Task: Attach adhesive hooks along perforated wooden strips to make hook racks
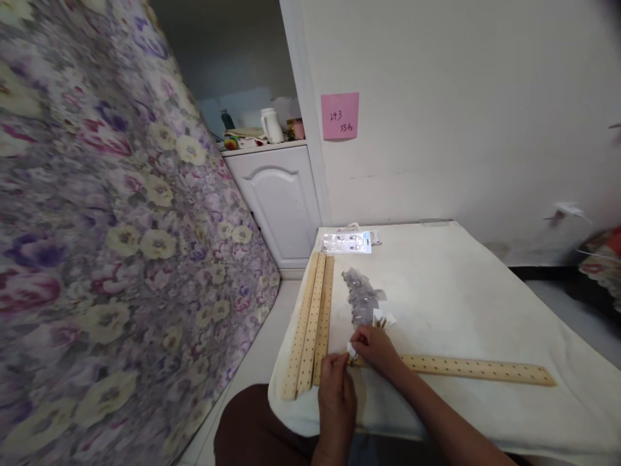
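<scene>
My left hand [336, 388] is closed in a pinch at the left end of a pale wooden strip with rows of small holes [478, 369]. What its fingertips hold is too small to make out. My right hand [374, 346] reaches across from the right, fingers pinched on a small white tag [351, 350] just above that end. Behind my right hand are several thin brass-coloured pieces with white tags [382, 321]. Farther back lies a row of greyish clear packets [361, 298] with shiny bits in them.
More perforated wooden strips [310, 323] lie lengthwise along the table's left side. Flat clear packages [346, 243] rest at the far left corner of the cloth-covered table [446, 291]. A floral curtain [121, 259] hangs on the left; a wall stands behind.
</scene>
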Available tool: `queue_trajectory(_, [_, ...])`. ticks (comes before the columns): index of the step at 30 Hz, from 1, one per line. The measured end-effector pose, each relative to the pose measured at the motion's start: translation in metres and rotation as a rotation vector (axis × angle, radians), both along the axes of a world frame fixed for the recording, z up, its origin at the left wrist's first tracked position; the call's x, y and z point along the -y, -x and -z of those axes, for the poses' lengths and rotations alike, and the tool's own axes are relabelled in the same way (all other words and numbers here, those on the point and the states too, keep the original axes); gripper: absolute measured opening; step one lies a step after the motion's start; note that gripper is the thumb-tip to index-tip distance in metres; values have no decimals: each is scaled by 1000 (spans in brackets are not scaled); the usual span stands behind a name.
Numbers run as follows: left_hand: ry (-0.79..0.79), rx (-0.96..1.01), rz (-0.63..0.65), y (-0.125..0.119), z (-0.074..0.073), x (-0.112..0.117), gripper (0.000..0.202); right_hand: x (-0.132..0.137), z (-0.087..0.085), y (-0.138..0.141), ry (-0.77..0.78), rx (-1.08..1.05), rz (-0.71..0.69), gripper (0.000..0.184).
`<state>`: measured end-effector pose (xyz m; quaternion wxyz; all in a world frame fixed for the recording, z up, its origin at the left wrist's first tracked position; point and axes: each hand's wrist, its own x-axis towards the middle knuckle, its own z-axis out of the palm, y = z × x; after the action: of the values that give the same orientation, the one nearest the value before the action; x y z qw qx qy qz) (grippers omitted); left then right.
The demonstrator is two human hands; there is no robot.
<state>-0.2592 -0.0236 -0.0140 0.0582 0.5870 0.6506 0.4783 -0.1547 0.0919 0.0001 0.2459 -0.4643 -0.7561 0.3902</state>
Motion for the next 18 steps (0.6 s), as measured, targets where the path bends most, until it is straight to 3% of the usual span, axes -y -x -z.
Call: queue_trajectory(18, [0, -37, 7, 2, 8, -1, 31, 3, -5, -1, -6, -6, -12, 12])
